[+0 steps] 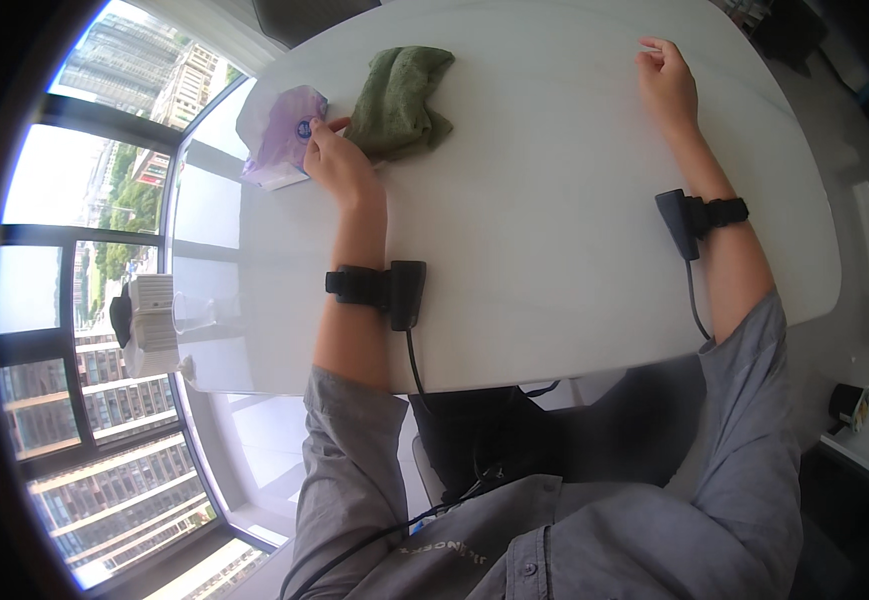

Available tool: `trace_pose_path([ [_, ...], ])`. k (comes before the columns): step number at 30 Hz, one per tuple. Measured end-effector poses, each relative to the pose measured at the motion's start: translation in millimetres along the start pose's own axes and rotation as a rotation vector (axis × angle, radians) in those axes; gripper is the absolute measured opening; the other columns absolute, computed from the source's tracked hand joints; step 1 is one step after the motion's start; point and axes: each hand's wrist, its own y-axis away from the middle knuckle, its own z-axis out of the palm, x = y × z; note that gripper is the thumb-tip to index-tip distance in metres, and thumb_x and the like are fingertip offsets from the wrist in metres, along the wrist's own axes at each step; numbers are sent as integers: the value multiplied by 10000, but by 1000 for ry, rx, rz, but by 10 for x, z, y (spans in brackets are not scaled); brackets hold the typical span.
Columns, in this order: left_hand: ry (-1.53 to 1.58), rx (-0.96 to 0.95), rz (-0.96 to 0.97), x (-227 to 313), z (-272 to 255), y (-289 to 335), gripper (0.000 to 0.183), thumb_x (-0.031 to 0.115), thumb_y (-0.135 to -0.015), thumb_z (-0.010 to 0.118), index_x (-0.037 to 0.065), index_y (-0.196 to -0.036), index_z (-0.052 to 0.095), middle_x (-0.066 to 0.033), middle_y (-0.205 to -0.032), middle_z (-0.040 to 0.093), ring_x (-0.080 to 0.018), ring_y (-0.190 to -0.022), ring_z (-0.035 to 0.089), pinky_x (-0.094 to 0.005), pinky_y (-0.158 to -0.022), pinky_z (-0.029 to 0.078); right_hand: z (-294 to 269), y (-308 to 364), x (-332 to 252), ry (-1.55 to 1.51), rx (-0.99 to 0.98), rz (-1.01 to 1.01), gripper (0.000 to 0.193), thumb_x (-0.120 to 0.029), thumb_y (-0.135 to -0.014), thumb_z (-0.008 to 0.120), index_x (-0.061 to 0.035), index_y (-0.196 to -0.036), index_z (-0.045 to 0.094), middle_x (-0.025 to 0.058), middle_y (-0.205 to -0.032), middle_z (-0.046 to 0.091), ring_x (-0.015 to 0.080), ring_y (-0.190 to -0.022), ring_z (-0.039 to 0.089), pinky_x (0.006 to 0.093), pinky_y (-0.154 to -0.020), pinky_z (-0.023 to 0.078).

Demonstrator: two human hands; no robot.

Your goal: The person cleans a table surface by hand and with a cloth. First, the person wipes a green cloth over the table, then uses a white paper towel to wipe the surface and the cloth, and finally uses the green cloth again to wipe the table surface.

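Note:
My left hand (342,165) is over the far left of the table, between a purple-and-white soft pack (289,125) and a folded green towel (401,100). Its fingers are apart. One fingertip lies over the pack's edge and another reaches the towel's edge; whether they touch is unclear. At the far right, my right hand (668,88) hovers over or rests on the tabletop with loosely bent, parted fingers and nothing in it.
Both hands are over a white table (554,260) with rounded corners. A clear glass (199,312) is at its left edge. Black devices are strapped to my left wrist (406,295) and right wrist (676,222), with cables trailing. Windows line the left side.

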Motion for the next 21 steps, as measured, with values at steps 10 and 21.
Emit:
trace_pose_path([
  [10, -505, 260, 425, 336, -276, -134, 477, 258, -894, 491, 54, -1313, 593, -195, -1558, 235, -391, -1475, 74, -523, -1167, 133, 64, -103, 213, -8, 133, -36, 369, -285, -840, 601, -98, -1154, 654, 86, -1101, 675, 223, -955, 652, 368, -827, 517],
  [21, -281, 173, 941, 757, -415, -9, 587, 136, -970, 465, -54, -1475, 233, -223, -1527, 178, -369, -1426, 223, -476, -1149, 329, 86, -13, 82, -17, 37, 11, 343, -238, -805, 584, -83, -1094, 684, 102, -1135, 677, 257, -1008, 651, 385, -855, 516],
])
